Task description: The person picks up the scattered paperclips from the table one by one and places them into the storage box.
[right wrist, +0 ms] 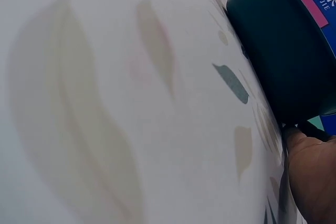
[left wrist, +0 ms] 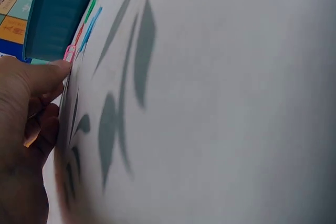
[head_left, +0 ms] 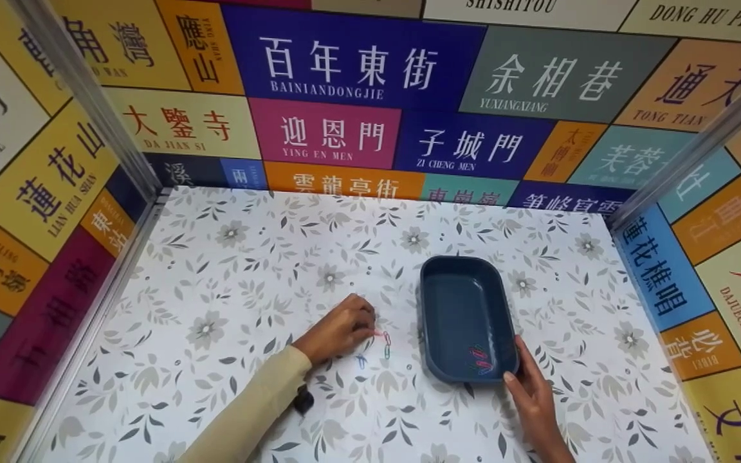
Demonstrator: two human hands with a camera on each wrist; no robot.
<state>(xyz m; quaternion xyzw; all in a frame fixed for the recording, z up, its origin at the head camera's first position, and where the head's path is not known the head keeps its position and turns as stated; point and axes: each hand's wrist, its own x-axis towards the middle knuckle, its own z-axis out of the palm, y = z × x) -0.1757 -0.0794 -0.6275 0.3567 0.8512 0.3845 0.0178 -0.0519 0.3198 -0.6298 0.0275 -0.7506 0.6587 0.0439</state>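
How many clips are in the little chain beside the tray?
3 show: the pink clip at the left grip, the red clip in the middle, and the green clip at the other end. More may be hidden by fingers.

On my feed, I'm seeing a smooth, softly glossy plastic tray [head_left: 454,302], plastic-looking clips [head_left: 387,351], a matt cloth sleeve [head_left: 251,399], a smooth table [head_left: 261,270] and shiny metal-looking posts [head_left: 91,96].

**Left hand [head_left: 343,325] pinches, right hand [head_left: 532,387] holds on**

The left thumb [left wrist: 48,75] points forward and the left fingers [left wrist: 50,127] curl in; the right thumb [head_left: 516,387] and right fingers [head_left: 526,357] sit apart; in the head view, the left arm [head_left: 251,405] slants up to the right; the right wrist [head_left: 547,427] slants up to the left.
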